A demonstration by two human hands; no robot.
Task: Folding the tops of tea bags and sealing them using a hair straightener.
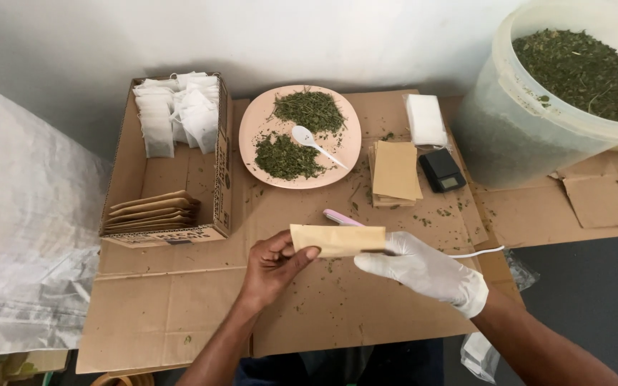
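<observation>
A small brown paper envelope (pixel 337 239) is held flat between both hands above the cardboard sheet (pixel 180 300). My bare left hand (pixel 273 266) pinches its left end with thumb on top. My right hand (pixel 427 271), in a white glove, grips its right end. Just behind the envelope a pink and white tool (pixel 341 217) lies on the cardboard. Farther back stands a pink plate (pixel 252 132) with two heaps of dried green herb and a white plastic spoon (pixel 314 143).
An open cardboard box (pixel 219 179) at the left holds white filter bags and brown envelopes. A stack of brown envelopes (pixel 395 171), white bags (pixel 425 119) and a small black scale (pixel 441 170) lie right of the plate. A big white bucket (pixel 495 121) of dried herb stands at the far right.
</observation>
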